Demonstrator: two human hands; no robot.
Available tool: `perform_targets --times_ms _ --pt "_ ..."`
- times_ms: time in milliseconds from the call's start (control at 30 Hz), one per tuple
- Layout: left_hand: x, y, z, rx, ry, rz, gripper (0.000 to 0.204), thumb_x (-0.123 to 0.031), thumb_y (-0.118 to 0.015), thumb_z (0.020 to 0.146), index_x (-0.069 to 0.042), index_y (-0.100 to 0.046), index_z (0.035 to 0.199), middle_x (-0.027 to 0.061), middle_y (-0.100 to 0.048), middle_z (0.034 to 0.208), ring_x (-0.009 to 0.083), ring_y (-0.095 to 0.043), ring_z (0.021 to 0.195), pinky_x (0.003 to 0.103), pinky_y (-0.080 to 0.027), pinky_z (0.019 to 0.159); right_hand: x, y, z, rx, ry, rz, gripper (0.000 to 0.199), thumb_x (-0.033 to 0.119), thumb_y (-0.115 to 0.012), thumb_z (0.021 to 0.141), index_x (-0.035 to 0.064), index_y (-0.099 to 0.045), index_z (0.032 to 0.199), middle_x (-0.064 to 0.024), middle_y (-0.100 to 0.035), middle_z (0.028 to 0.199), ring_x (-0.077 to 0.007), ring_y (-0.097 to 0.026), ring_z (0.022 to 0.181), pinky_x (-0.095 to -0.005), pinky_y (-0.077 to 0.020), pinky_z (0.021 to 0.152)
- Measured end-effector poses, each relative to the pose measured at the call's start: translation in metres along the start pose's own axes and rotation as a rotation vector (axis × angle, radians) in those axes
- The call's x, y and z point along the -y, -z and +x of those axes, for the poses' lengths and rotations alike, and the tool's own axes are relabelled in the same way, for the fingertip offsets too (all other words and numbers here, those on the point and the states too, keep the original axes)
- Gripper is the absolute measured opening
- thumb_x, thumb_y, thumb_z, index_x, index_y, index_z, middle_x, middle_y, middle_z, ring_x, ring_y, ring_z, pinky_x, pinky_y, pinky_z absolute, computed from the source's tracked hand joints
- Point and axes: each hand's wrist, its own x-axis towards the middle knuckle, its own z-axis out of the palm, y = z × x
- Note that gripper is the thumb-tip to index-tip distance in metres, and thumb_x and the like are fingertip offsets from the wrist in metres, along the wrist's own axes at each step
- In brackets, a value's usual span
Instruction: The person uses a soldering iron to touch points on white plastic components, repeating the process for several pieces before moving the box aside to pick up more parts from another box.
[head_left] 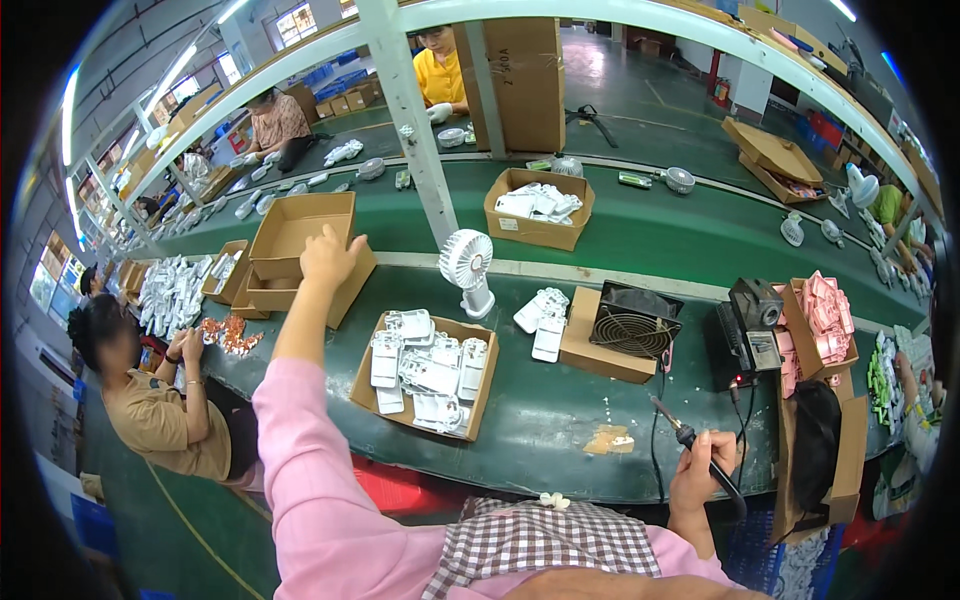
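Note:
My left arm stretches forward, and the left hand is over the stacked cardboard boxes, fingers spread with no object visible in them. In my right hand is a soldering iron, its tip pointing up and to the left above the bench. An open carton of white plastic parts sits between my arms. Behind it a white handheld fan stands upright. A few more white parts lie on the bench to its right.
A black square fan leans by a small cardboard box. Right of it stands a black soldering station, then a box of pink parts. A conveyor runs behind the bench. A co-worker sits at left.

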Motion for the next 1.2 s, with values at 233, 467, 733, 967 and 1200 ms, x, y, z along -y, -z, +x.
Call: perform_targets --times_ms 233,467,733,967,1200 --pt "0.016 -0.027 0.002 0.084 0.027 0.079 0.022 -0.025 -0.059 0.085 -0.006 -0.068 0.093 0.0121 -0.070 0.093 0.0298 -0.069 0.085 0.038 -0.056 0.072 0.024 -0.022 -0.024 0.068 -0.018 -0.065 0.019 0.013 -0.057 0.091 0.0082 -0.043 0.079 0.0013 -0.041 0.065 -0.0036 -0.035 0.044 -0.0184 -0.0267 0.038" --pt "0.070 0.025 -0.036 -0.186 0.094 -0.062 0.030 -0.034 -0.050 0.094 -0.007 -0.059 0.102 0.0179 -0.067 0.087 0.0373 -0.066 0.081 0.048 -0.052 0.069 0.023 -0.016 -0.037 0.104 -0.018 -0.131 0.017 0.008 -0.056 0.092 0.0074 -0.043 0.080 0.0002 -0.045 0.062 -0.0054 -0.039 0.048 -0.0209 -0.0308 0.045" --pt "0.085 0.152 -0.178 -0.210 -0.149 -0.760 0.013 -0.008 -0.052 0.094 0.001 -0.056 0.103 0.0104 -0.060 0.089 0.0229 -0.058 0.079 0.031 -0.045 0.073 0.028 -0.017 -0.022 0.002 0.107 0.048 0.016 0.008 -0.054 0.093 0.0072 -0.042 0.082 0.0001 -0.043 0.061 -0.0046 -0.037 0.045 -0.0202 -0.0291 0.042" --pt "0.006 0.197 -0.235 -0.061 -0.978 -0.799 0.015 0.004 -0.055 0.070 -0.002 -0.058 0.084 0.0122 -0.059 0.091 0.0347 -0.058 0.100 0.043 -0.046 0.085 0.050 0.017 -0.004 -0.277 0.102 0.258 0.019 0.014 -0.054 0.093 0.0081 -0.043 0.079 -0.0004 -0.042 0.059 -0.0060 -0.035 0.042 -0.0196 -0.0273 0.039" --pt "-0.088 0.156 -0.231 0.279 -1.326 -0.864 0.032 0.015 -0.052 0.064 -0.003 -0.055 0.090 0.0102 -0.057 0.101 0.0339 -0.052 0.116 0.042 -0.045 0.095 0.056 0.040 -0.012 -0.397 0.071 0.195 0.021 0.017 -0.056 0.093 0.0093 -0.046 0.077 0.0019 -0.043 0.058 -0.0043 -0.038 0.043 -0.0189 -0.0285 0.039"
